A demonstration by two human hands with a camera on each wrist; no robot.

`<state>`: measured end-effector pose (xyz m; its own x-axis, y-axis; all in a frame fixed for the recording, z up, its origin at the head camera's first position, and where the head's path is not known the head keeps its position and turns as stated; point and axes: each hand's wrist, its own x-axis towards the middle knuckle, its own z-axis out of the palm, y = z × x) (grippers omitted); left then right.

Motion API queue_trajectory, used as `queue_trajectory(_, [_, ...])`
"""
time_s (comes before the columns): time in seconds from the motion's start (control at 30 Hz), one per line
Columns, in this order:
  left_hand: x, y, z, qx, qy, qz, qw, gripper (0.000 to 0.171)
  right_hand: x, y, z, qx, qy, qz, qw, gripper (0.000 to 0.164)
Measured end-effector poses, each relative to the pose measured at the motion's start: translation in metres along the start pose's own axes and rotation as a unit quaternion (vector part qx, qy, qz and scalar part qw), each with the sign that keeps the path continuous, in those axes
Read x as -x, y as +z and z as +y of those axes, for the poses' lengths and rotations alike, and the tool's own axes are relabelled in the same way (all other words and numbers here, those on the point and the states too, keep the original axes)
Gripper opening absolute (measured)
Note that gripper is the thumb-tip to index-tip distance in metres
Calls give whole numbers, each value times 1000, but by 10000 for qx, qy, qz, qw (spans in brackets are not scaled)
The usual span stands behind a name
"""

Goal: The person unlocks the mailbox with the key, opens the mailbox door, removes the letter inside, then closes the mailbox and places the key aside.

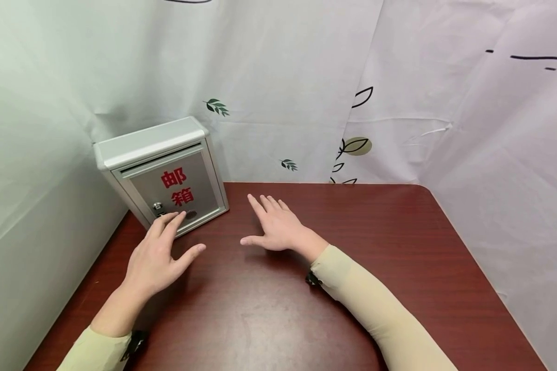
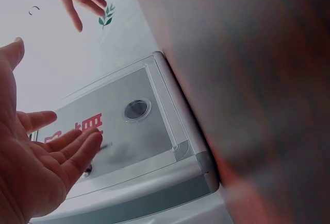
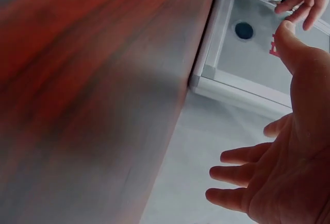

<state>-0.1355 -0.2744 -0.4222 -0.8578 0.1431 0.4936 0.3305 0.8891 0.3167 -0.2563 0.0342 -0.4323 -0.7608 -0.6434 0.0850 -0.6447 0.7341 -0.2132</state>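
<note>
A silver metal mailbox [image 1: 167, 178] with red characters on its front door stands upright at the table's back left. On the door are a small lock [image 1: 157, 206] and a round dark window [image 2: 136, 110]. A thin metal piece sticks out near the lock; whether it is a key I cannot tell. My left hand [image 1: 152, 260] hovers in front of the door's lower part, fingers extended towards the lock, thumb spread, holding nothing. To the right of the mailbox, my right hand [image 1: 278, 226] is held above the table with fingers straight and thumb apart, and it grips nothing.
The dark red wooden table [image 1: 376, 247] has a rounded back right corner. White cloth [image 1: 288, 77] with leaf prints hangs behind it and along both sides. The mailbox stands close to the cloth on the left.
</note>
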Motion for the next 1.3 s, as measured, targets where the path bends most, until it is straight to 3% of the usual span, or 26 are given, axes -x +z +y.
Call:
queue_trajectory(0.17, [3, -3, -1, 63, 117, 231, 9996, 83, -9, 2, -4, 1, -52, -49, 10000, 120])
queue_trajectory(0.43, [4, -10, -4, 239, 374, 903, 9949, 78, -22, 4, -10, 34, -121, -99, 9999, 119])
queue_trajectory(0.63, [4, -14, -9, 278, 264, 1367, 9899, 71, -31, 4, -14, -121, -200, -98, 9997, 119])
queue_trajectory(0.87, [3, -14, -16, 465, 98, 1996, 9787, 68, -40, 6, -19, -265, -278, -52, 9992, 116])
queue_trajectory(1.0, [1, -13, -21, 485, 65, 2442, 9685, 68, -47, 5, -21, -516, -414, 27, 9978, 112])
queue_trajectory(1.13, [1, -13, -23, 420, -155, 2722, 9612, 66, -56, 2, -22, -849, -493, 109, 9951, 108])
queue_trajectory(1.3, [4, -17, -22, 459, -1189, 2455, 9610, 66, -67, -2, -24, -1171, -389, 55, 9923, 107])
